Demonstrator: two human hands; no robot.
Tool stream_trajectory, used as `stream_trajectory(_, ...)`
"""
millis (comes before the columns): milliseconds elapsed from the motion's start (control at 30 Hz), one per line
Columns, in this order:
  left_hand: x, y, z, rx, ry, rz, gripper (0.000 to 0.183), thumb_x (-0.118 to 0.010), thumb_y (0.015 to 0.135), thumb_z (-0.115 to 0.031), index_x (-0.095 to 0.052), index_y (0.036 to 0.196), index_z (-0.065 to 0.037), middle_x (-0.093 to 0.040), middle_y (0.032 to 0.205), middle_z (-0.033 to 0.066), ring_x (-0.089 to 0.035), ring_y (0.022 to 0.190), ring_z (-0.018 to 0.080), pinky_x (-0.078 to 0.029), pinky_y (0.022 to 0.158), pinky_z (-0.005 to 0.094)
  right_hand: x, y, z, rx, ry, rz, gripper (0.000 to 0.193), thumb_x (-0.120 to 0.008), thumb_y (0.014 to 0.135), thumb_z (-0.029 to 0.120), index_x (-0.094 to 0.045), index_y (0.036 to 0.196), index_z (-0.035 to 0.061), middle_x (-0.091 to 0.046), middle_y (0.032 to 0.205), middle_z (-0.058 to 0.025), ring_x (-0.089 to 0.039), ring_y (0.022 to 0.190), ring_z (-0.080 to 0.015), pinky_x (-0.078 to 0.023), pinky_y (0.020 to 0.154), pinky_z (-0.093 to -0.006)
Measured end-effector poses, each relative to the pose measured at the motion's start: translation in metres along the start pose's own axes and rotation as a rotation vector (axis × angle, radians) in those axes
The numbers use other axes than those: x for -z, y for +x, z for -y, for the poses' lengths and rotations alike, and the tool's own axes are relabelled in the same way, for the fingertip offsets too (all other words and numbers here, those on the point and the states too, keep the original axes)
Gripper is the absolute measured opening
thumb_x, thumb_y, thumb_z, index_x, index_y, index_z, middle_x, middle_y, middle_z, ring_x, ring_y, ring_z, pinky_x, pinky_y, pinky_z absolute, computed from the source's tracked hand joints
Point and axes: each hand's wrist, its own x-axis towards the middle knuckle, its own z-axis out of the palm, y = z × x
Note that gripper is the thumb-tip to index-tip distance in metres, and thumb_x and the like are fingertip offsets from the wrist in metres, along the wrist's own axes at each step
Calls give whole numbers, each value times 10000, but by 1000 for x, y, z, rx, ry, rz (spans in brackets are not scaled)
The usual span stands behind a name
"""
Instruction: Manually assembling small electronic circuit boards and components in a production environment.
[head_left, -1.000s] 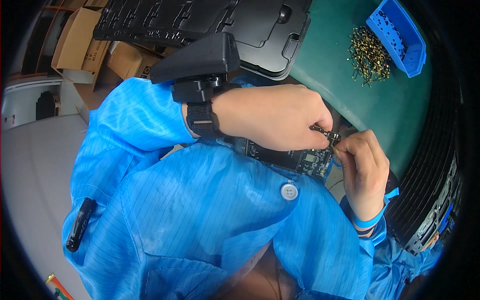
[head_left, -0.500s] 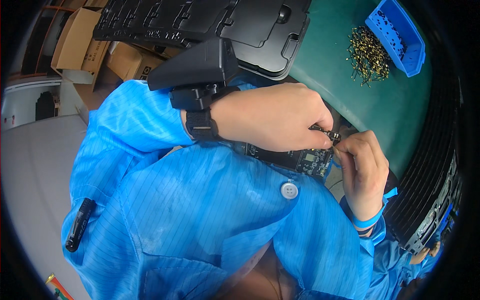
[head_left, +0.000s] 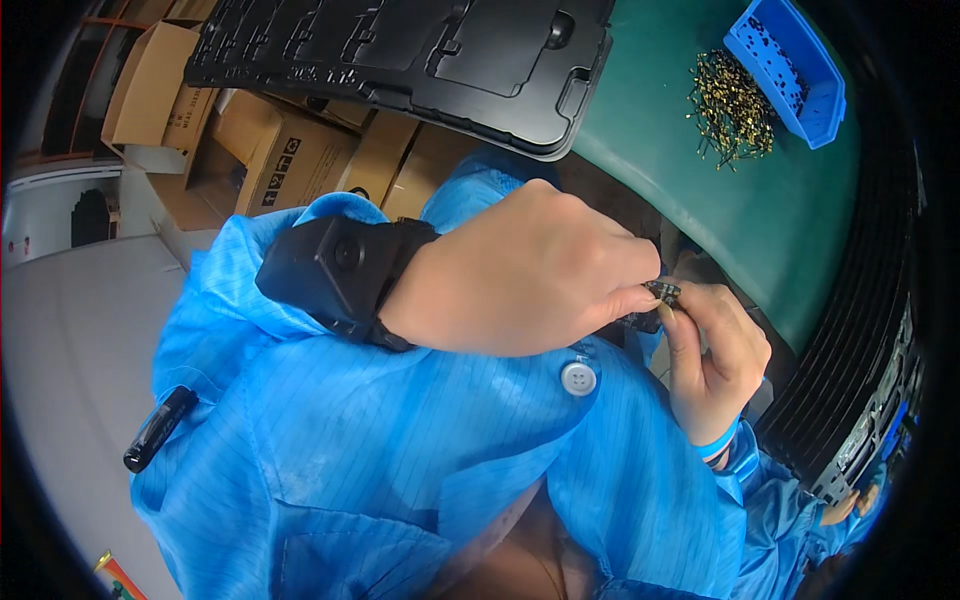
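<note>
My left hand (head_left: 530, 270) reaches across from the left, its fingers closed around a dark circuit board (head_left: 642, 322). Only the board's end shows, sticking out past the thumb and fingertips; the back of the hand covers the rest. My right hand (head_left: 725, 345) meets it from the right. Its thumb and forefinger are pinched together at the board's end, and whatever lies between them is too small to make out. A black box-shaped device (head_left: 335, 275) is strapped to my left wrist, and a blue band (head_left: 722, 440) circles the right one.
A green tabletop (head_left: 690, 200) lies beyond my hands. On it are a heap of thin black cables with gold ends (head_left: 732, 110) and a tilted blue bin (head_left: 820, 115). A black moulded tray (head_left: 480, 75) is at the far left, above cardboard boxes (head_left: 290, 165). Ribbed black trays (head_left: 850, 350) stand right.
My left wrist has turned and dropped lower, so the hand now hides most of the board that showed before. My right hand has shifted slightly left and stays pinched at the board's end.
</note>
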Motion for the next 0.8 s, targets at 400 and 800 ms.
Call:
stream_trajectory(400, -3, -4, -3, -16, -35, -63, 156, -681, 687, -119, -593, 787, -37, -574, 666, 78, -562, 568, 240, -439, 486, 319, -2, -3, -1, 72, 48, -54, 185, -668, 616, -62, -615, 792, -45, -624, 734, -129, -618, 635, -250, -488, 586, -300)
stream_trajectory(800, -5, -2, -6, -31, -50, -82, 154, -682, 681, -105, -597, 790, -37, -577, 662, 77, -567, 562, 234, -435, 478, 311, 3, -4, 0, 72, -33, -13, 174, -678, 643, -30, -620, 806, -24, -643, 785, -123, -632, 678, -247, -520, 689, -353)
